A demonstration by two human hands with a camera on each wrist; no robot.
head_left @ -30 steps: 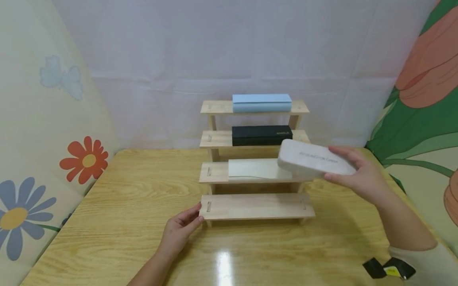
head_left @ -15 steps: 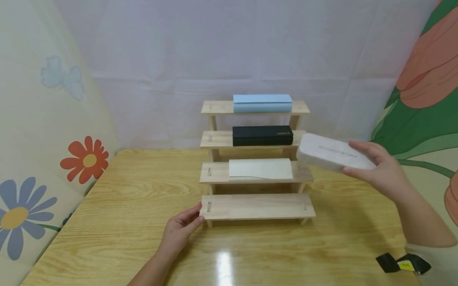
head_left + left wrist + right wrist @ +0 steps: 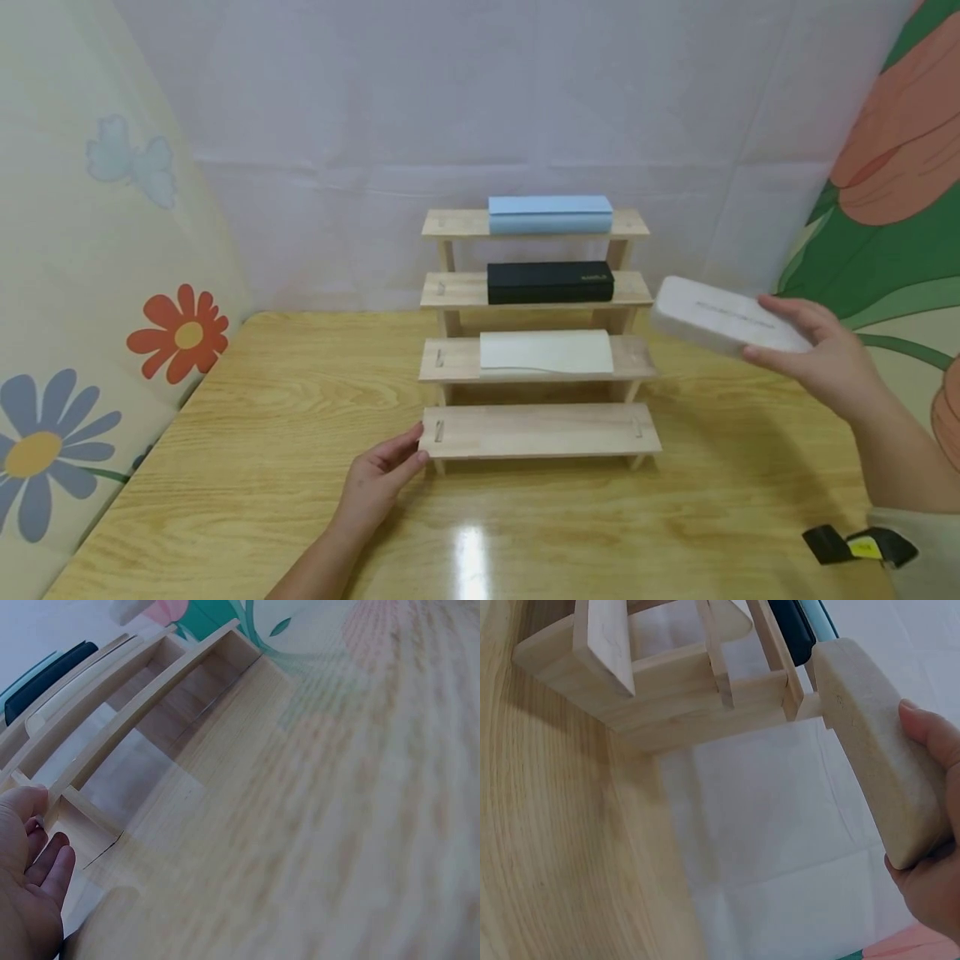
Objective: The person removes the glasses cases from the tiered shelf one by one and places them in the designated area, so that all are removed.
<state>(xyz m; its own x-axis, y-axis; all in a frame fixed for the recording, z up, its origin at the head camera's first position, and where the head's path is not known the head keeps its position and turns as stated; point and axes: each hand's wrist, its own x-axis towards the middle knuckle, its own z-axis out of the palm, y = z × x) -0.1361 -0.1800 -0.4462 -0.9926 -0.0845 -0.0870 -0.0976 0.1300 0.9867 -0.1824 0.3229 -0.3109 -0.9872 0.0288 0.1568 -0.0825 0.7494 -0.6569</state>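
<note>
Wooden table (image 3: 247,467), glossy, before white sheet backdrop and floral hangings. Right hand (image 3: 825,367) grips white case (image 3: 720,321) in air right of stepped rack (image 3: 540,432); lettering unreadable. Left hand (image 3: 375,483), fingers relaxed, touches rack's lowest step.

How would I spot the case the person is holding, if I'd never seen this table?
Start at the wooden stepped shelf on the table. Just off its right side, the right hand holds a pale grey case in the air. Unlike the blue, black and cream cases, it rests on no step.
</note>
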